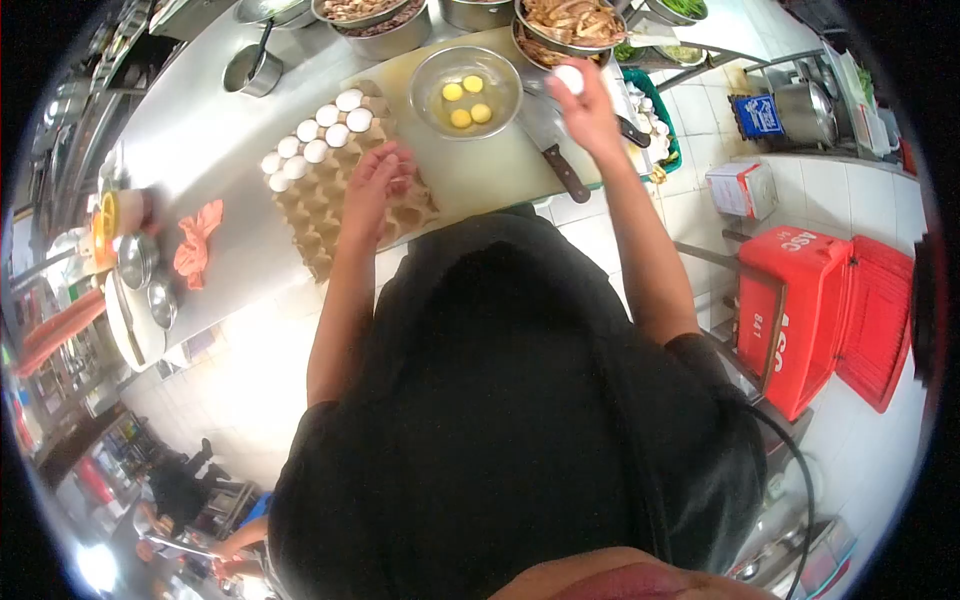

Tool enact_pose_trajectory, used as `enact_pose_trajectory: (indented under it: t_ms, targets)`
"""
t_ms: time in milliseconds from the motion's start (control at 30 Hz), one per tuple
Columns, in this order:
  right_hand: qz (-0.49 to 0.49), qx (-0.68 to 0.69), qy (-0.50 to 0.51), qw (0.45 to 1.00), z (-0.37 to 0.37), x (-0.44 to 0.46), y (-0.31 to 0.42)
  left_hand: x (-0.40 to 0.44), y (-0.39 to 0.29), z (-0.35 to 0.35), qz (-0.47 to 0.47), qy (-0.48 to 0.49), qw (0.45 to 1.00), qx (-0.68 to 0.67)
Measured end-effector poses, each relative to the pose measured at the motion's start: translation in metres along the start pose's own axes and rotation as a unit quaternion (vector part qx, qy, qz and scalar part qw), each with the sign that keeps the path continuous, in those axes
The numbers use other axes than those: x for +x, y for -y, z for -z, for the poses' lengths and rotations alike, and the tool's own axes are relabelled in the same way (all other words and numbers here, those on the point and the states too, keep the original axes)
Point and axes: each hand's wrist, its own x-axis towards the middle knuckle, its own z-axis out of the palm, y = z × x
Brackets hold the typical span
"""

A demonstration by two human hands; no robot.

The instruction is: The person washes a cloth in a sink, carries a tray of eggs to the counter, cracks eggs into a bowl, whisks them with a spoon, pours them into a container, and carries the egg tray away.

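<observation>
My right hand (590, 115) is closed around a white egg (570, 79), to the right of a steel bowl (428, 72). Several yellow yolks (461, 118) lie in clear egg white in that bowl. My left hand (378, 180) hovers over vacant cells of a cardboard egg tray (318, 225). Its fingers are loosely bent and apart, with nothing visible in them. Several whole white eggs (315, 151) sit in the tray's far left part. A wooden-handled knife (566, 172) lies right of the bowl on the pale cutting board (490, 180).
Metal bowls of cooked-looking meat (575, 22) stand at the back. A green basket (670, 150) with eggshells sits beyond the board's right edge. An orange cloth (197, 243) and a small pot (265, 75) are on the steel table. A red bin (800, 310) stands at right with its lid open.
</observation>
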Motion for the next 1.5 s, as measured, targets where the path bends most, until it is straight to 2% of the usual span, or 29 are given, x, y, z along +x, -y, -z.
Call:
enact_pose_trajectory:
  t_ms: [133, 267, 367, 467, 567, 600, 633, 700, 733, 833, 867, 933, 1033, 1067, 1100, 1167, 1233, 1300, 1367, 1433, 1500]
  targets:
    - [-0.008, -0.104, 0.118, 0.987, -0.061, 0.022, 0.010, -0.003, 0.006, 0.019, -0.022, -0.036, 0.999, -0.008]
    - [0.013, -0.199, 0.154, 0.968, -0.086, 0.034, 0.018, -0.011, 0.012, 0.034, -0.040, -0.068, 0.996, -0.039]
    - [0.052, -0.280, 0.159, 0.945, -0.086, 0.039, 0.039, -0.019, 0.016, 0.040, -0.050, -0.084, 0.994, -0.044]
    - [0.068, -0.275, 0.119, 0.952, -0.081, 0.046, 0.066, -0.017, 0.024, 0.043, -0.066, -0.097, 0.991, -0.060]
    - [0.077, -0.138, 0.079, 0.984, -0.072, 0.053, 0.084, -0.010, 0.035, 0.048, -0.067, -0.093, 0.990, -0.077]
    - [0.094, -0.038, 0.075, 0.992, -0.072, 0.053, 0.090, -0.009, 0.037, 0.050, -0.064, -0.098, 0.991, -0.064]
    - [-0.005, 0.034, 0.123, 0.992, -0.076, 0.057, 0.078, -0.007, 0.038, 0.051, -0.061, -0.099, 0.992, -0.050]
    - [-0.200, 0.179, 0.197, 0.943, -0.084, 0.069, 0.036, -0.003, 0.037, 0.051, -0.060, -0.105, 0.993, -0.018]
    - [-0.257, 0.316, 0.202, 0.891, -0.079, 0.067, 0.025, -0.005, 0.036, 0.050, -0.064, -0.108, 0.992, -0.002]
    - [-0.268, 0.488, 0.135, 0.820, -0.037, 0.058, 0.013, -0.010, 0.031, 0.041, -0.071, -0.127, 0.988, 0.051]
    - [-0.253, 0.500, 0.118, 0.820, -0.015, 0.056, 0.007, -0.010, 0.031, 0.039, -0.070, -0.122, 0.989, 0.038]
    - [-0.220, 0.461, -0.015, 0.860, 0.034, 0.050, 0.002, -0.009, 0.033, 0.040, -0.069, -0.127, 0.989, 0.013]
    - [-0.160, 0.383, -0.186, 0.890, 0.116, 0.038, -0.018, -0.007, 0.030, 0.039, -0.049, -0.135, 0.989, 0.015]
    - [-0.134, 0.321, -0.244, 0.905, 0.140, 0.035, -0.030, -0.007, 0.027, 0.036, -0.039, -0.140, 0.989, 0.039]
    - [-0.107, 0.257, -0.300, 0.912, 0.162, 0.033, -0.043, -0.006, 0.029, 0.037, -0.042, -0.137, 0.989, 0.030]
    - [-0.125, 0.198, -0.374, 0.897, 0.195, 0.029, -0.064, -0.002, 0.033, 0.040, -0.049, -0.133, 0.990, 0.012]
    - [-0.087, 0.081, -0.410, 0.904, 0.216, 0.024, -0.104, -0.009, 0.015, 0.024, -0.039, -0.141, 0.986, 0.078]
    - [-0.140, -0.082, -0.390, 0.906, 0.221, 0.019, -0.145, -0.013, 0.014, 0.028, -0.049, -0.151, 0.983, 0.097]
    - [-0.197, -0.323, -0.283, 0.881, 0.224, 0.010, -0.235, -0.008, 0.021, 0.033, -0.054, -0.150, 0.985, 0.070]
    - [-0.216, -0.270, -0.270, 0.899, 0.202, -0.007, -0.221, -0.003, 0.023, 0.039, -0.052, -0.149, 0.987, 0.035]
    - [-0.178, -0.222, -0.310, 0.907, 0.177, -0.011, -0.217, 0.001, 0.037, 0.046, -0.060, -0.127, 0.990, -0.011]
